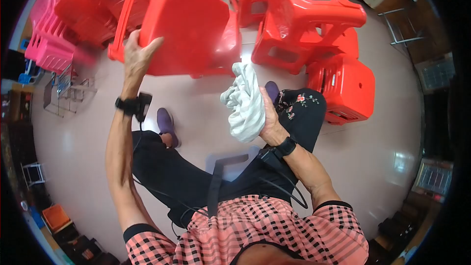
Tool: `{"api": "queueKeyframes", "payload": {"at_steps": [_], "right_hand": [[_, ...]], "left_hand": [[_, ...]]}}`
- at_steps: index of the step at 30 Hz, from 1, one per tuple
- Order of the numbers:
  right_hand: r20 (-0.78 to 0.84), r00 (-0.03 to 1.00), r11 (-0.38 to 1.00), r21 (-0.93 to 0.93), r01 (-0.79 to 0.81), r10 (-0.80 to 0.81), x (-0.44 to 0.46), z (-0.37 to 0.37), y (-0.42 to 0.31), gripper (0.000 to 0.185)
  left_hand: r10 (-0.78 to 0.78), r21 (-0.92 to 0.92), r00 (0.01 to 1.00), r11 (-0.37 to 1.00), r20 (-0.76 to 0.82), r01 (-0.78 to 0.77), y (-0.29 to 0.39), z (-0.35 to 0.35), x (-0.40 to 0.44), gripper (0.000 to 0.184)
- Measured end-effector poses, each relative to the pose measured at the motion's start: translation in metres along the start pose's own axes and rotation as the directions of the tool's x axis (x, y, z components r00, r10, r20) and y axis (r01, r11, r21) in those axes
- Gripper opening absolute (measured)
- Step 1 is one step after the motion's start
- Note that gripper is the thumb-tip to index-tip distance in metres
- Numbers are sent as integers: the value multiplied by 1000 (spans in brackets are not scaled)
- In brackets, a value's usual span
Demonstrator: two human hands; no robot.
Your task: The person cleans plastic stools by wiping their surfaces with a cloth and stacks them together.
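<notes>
My left hand [139, 55] is wrapped round the edge of a red plastic stool [189, 29], thumb lying on its broad smooth face. The stool is tilted, that face turned toward me. In my right hand [269, 115] is a bunched white cloth [244, 102] with faint stripes. The cloth hangs over the floor between my knees, apart from the stool. My right fingers are partly hidden behind it.
More red stools [314, 7] are piled at the front right, and one red stool [360, 88] lies beside my right knee. Pink chairs [49, 39] are stacked at far left, near a metal-framed rack [71, 88]. An orange bin [56, 217] stands at lower left. Cables run from both wrists.
</notes>
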State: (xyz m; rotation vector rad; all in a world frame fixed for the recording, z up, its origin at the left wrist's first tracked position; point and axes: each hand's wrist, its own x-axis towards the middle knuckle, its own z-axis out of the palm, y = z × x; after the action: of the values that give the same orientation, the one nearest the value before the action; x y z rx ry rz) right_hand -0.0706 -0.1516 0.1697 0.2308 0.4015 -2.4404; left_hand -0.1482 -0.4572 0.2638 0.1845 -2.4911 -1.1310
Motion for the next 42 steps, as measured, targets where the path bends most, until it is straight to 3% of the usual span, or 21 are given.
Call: {"api": "queueKeyframes", "payload": {"at_steps": [1,2,4,10,17,21,25,28,33,37,40,42], "right_hand": [[-7,1000,1000,3,-17,17,0,1,1,43],[-16,999,999,8,-31,31,0,1,2,44],[10,1000,999,-38,-28,28,-8,7,2,43],[-38,999,999,-24,33,-34,-3,15,2,36],[-131,986,989,-121,88,-103,15,-20,6,35],[-98,993,993,-102,56,-66,15,-23,8,36],[0,997,991,-110,78,-79,23,-44,6,37],[-67,992,989,-103,104,-111,23,-51,6,40],[-112,988,991,-91,97,-107,22,-62,4,39],[-299,939,973,-204,111,-170,42,-105,2,34],[-388,898,948,-307,85,-206,47,-103,-2,34],[-453,860,917,-398,42,-236,54,-93,-8,35]], "left_hand": [[-10,19,1000,1000,-29,11,-8,-16,-14,46],[-125,68,992,990,-22,127,17,-34,-36,46],[-231,-275,973,935,8,224,4,-55,-73,44],[-445,-501,882,735,152,457,-7,-71,-149,39],[-553,-573,792,572,259,587,-24,-22,-187,35],[-550,-455,740,584,387,672,-44,15,-184,31],[-575,-474,656,456,488,753,-60,62,-175,44],[-566,-562,608,281,557,778,-126,122,-186,66],[-595,-420,573,391,563,819,-208,167,-195,67],[-623,-289,692,631,364,720,-203,156,-189,68],[-709,-229,647,605,280,762,-218,159,-185,67],[-678,-196,680,653,279,732,-228,158,-187,66]]}}
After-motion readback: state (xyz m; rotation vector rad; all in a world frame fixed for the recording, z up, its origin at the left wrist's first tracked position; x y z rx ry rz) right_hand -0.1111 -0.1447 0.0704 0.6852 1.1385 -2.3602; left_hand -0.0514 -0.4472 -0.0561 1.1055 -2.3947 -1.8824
